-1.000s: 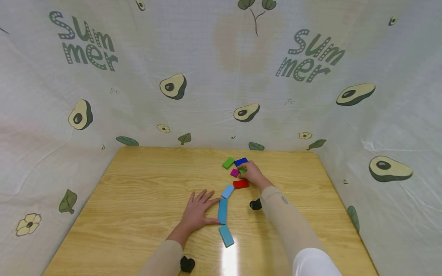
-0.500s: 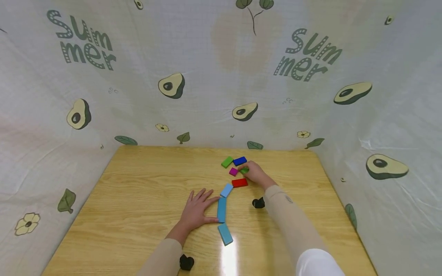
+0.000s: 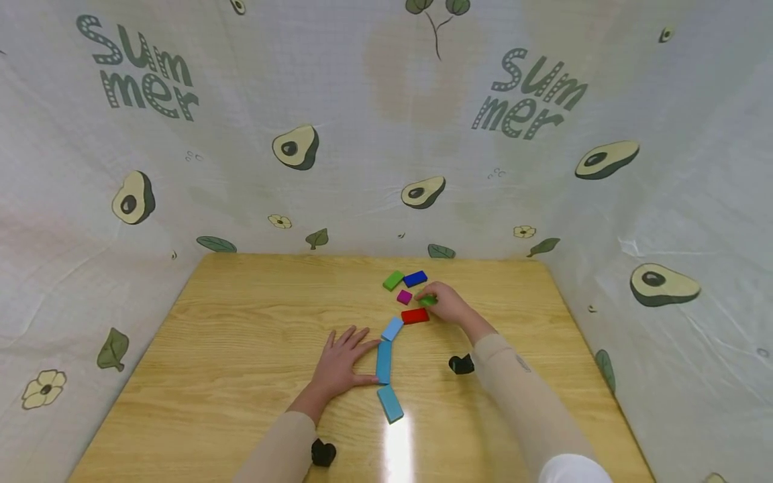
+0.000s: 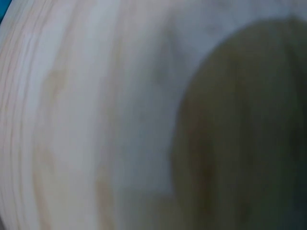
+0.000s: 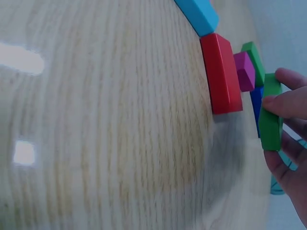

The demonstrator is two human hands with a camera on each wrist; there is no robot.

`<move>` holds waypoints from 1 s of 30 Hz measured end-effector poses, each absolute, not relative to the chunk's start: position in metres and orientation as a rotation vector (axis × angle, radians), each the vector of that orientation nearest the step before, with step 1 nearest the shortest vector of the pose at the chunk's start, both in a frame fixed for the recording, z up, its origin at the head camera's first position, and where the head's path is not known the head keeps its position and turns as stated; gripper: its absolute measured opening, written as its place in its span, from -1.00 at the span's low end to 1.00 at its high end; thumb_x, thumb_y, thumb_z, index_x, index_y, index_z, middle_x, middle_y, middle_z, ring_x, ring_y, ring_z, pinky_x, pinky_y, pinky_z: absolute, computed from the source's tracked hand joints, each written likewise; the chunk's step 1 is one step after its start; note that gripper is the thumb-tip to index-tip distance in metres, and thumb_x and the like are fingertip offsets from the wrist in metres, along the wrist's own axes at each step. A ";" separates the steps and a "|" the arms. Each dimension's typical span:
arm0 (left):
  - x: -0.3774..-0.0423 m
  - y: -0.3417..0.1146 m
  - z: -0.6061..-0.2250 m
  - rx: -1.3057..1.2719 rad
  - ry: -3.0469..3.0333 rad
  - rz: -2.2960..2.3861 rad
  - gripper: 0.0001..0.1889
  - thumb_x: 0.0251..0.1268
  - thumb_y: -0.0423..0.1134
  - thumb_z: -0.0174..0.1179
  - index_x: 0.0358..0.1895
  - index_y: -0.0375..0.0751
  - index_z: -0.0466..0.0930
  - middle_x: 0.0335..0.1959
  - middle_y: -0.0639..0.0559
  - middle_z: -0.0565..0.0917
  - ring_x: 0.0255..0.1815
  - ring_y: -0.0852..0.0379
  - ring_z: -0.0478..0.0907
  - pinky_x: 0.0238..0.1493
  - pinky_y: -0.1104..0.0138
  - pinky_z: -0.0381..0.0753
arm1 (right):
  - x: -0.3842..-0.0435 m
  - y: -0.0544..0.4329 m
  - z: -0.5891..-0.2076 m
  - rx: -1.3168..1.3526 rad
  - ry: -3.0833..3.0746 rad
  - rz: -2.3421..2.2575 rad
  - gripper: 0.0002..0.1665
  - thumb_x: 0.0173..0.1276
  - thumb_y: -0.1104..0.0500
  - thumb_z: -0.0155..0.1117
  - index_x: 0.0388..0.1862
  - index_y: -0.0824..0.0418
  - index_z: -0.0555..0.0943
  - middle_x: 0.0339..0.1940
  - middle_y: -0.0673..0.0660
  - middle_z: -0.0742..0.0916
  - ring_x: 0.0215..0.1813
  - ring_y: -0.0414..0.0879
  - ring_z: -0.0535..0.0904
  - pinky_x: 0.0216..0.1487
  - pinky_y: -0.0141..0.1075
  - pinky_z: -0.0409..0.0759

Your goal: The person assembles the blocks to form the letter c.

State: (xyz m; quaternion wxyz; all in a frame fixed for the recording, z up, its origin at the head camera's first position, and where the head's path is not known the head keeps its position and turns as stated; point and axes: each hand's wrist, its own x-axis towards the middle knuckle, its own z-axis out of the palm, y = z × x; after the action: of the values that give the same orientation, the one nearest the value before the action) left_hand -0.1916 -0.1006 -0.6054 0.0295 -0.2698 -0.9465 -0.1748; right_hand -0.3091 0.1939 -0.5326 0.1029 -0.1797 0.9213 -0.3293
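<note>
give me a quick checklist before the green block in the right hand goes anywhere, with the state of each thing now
1. Green block secure in the right hand: ok, pinched between thumb and fingers.
2. Left hand at the middle blue block: ok, thumb and forefinger reach its left side near both ends.
3. Red block meeting the light blue block: ok, they appear to touch at a corner.
4. Red block's right end free of other blocks: ok.
5. Green block lifted off the tabletop: cannot tell.
6. Left wrist view showing the left hand: not ok, mostly blurred tabletop.
</note>
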 end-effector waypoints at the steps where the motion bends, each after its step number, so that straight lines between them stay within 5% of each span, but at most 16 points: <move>1: -0.191 -0.101 -0.604 -0.833 -2.921 -0.548 -0.11 0.00 0.56 0.08 0.45 0.30 0.29 0.51 0.06 0.20 0.53 -0.11 -0.01 0.41 -0.23 -0.23 | -0.306 0.194 -0.532 -0.548 2.718 -0.978 -0.67 0.30 0.47 0.23 -0.01 0.24 0.70 0.01 0.13 0.66 0.16 0.11 0.50 0.24 0.01 0.44; 30: -0.190 -0.100 -0.599 -0.836 -2.927 -0.554 -0.13 0.02 0.54 0.09 0.44 0.28 0.32 0.50 0.03 0.21 0.53 -0.14 -0.01 0.41 -0.24 -0.22 | -0.211 0.192 -0.533 -0.622 2.605 -1.118 -0.59 0.24 0.51 0.26 -0.10 0.07 0.75 0.21 0.15 0.58 0.33 0.22 0.38 0.26 0.08 0.41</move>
State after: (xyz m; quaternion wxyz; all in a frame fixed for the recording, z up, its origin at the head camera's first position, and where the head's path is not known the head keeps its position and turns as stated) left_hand -0.1901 -0.1000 -0.5992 0.0238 -0.2700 -0.9458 -0.1790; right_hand -0.2114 0.1920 -0.5330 0.1193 -0.2129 0.8912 -0.3824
